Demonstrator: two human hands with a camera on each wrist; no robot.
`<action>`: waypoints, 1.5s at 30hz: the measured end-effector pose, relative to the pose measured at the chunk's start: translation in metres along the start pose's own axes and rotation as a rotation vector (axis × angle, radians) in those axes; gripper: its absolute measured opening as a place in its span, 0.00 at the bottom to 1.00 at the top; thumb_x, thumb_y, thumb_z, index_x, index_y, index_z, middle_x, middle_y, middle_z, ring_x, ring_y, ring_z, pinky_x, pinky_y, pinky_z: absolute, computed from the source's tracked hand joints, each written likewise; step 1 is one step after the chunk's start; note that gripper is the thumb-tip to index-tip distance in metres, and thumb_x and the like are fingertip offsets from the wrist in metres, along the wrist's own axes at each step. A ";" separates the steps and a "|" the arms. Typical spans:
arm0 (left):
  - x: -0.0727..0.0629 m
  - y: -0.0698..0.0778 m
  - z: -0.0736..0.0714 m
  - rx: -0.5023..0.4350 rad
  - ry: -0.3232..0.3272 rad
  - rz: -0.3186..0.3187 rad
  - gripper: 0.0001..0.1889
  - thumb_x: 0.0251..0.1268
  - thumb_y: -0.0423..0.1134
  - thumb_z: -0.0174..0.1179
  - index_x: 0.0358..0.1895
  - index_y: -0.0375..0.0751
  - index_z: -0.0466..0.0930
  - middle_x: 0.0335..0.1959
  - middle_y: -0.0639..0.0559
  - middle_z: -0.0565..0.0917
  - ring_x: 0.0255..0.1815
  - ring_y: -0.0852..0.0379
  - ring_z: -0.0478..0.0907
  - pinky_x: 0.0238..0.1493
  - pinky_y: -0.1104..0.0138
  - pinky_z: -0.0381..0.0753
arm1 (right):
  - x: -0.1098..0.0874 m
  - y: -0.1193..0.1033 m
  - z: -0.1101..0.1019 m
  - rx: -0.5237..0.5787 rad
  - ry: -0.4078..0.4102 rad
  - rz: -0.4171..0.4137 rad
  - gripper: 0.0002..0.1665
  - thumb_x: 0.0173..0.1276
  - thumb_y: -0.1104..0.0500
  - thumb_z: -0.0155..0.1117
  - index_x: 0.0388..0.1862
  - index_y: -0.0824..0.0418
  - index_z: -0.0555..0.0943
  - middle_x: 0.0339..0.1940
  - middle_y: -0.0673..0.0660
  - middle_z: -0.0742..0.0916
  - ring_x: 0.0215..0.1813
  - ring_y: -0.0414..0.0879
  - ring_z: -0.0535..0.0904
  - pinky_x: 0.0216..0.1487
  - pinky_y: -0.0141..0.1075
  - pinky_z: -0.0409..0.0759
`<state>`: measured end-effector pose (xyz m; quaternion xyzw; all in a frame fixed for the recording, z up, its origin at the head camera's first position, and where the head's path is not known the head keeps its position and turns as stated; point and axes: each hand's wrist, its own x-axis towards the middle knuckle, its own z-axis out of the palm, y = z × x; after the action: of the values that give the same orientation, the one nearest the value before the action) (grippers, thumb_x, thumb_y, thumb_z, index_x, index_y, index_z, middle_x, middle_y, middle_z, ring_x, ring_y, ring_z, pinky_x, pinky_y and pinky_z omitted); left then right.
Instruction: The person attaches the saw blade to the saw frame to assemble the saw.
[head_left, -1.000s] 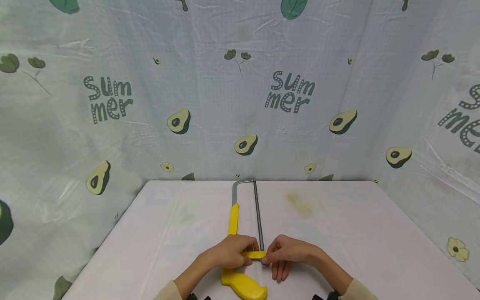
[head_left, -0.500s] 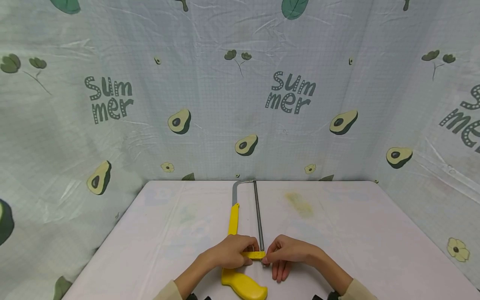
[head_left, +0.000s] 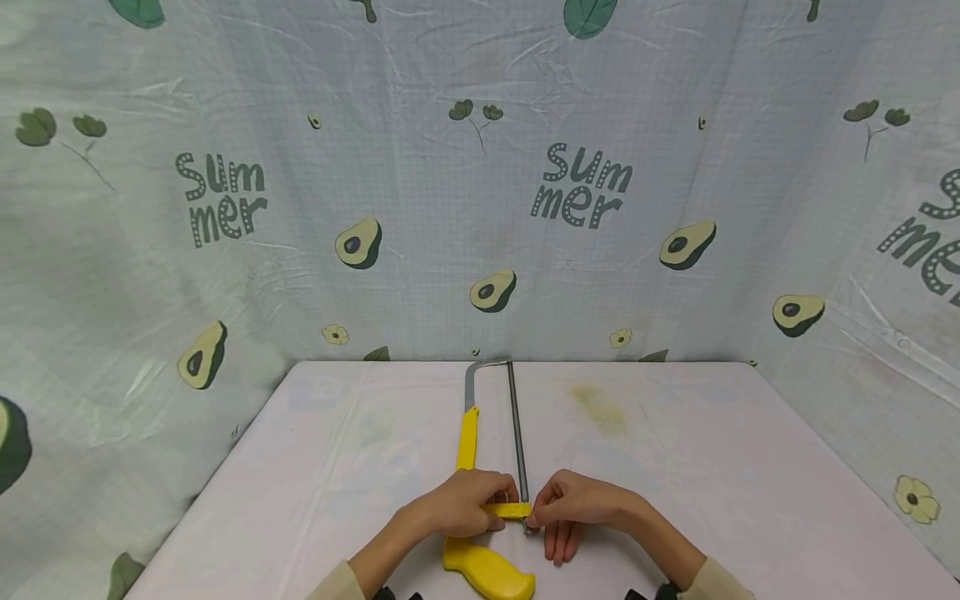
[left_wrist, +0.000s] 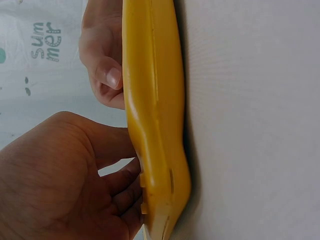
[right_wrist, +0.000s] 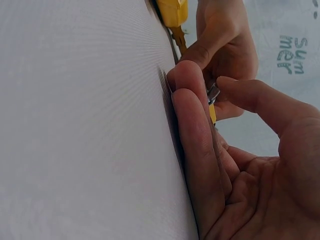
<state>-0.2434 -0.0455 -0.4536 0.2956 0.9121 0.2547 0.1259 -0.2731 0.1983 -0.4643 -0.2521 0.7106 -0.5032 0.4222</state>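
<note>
A hacksaw [head_left: 467, 437] with a yellow frame and a grey bow lies flat on the table, its handle [head_left: 491, 573] toward me. Its dark blade [head_left: 517, 429] runs along the right side to a short yellow crosspiece [head_left: 512, 510]. My left hand [head_left: 467, 503] grips the frame by this crosspiece, thumb on the near side and fingers on the far side. My right hand [head_left: 581, 502] pinches a small silver wing nut [right_wrist: 213, 92] at the blade's near end between thumb and index finger. Its other fingers [right_wrist: 195, 125] stretch out low along the tabletop.
A white cloth covers the table [head_left: 675, 467], with a yellowish stain [head_left: 598, 408] right of the blade. Behind and at both sides hangs a printed curtain [head_left: 420, 192] with avocados and lettering. Dark wrist straps show at the bottom edge.
My right fingertips have shifted very slightly at the wing nut, leaving a bit more of its metal showing. The left hand and the hacksaw stay in place.
</note>
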 end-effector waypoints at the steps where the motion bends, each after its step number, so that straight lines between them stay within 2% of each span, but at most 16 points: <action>1: 0.000 0.000 0.000 0.002 0.000 0.000 0.11 0.64 0.37 0.70 0.47 0.54 0.81 0.36 0.65 0.81 0.35 0.67 0.72 0.45 0.71 0.76 | 0.000 0.000 0.000 0.000 0.000 0.001 0.17 0.73 0.53 0.66 0.43 0.67 0.88 0.22 0.53 0.89 0.21 0.39 0.87 0.25 0.30 0.83; 24: 0.001 0.000 -0.001 0.001 -0.002 0.000 0.11 0.64 0.37 0.70 0.47 0.54 0.81 0.35 0.65 0.81 0.35 0.67 0.72 0.45 0.72 0.76 | 0.001 0.002 -0.002 -0.011 -0.006 -0.008 0.14 0.72 0.57 0.61 0.43 0.67 0.86 0.23 0.54 0.90 0.23 0.40 0.87 0.26 0.30 0.84; 45: 0.000 0.002 -0.002 -0.010 -0.003 -0.004 0.11 0.64 0.36 0.70 0.47 0.53 0.81 0.35 0.65 0.80 0.35 0.67 0.72 0.45 0.72 0.76 | 0.000 0.001 -0.002 0.003 -0.026 -0.014 0.13 0.71 0.58 0.62 0.43 0.67 0.86 0.23 0.52 0.90 0.23 0.38 0.87 0.27 0.29 0.84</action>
<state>-0.2431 -0.0446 -0.4512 0.2935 0.9112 0.2585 0.1295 -0.2749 0.1994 -0.4650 -0.2631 0.7023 -0.5040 0.4284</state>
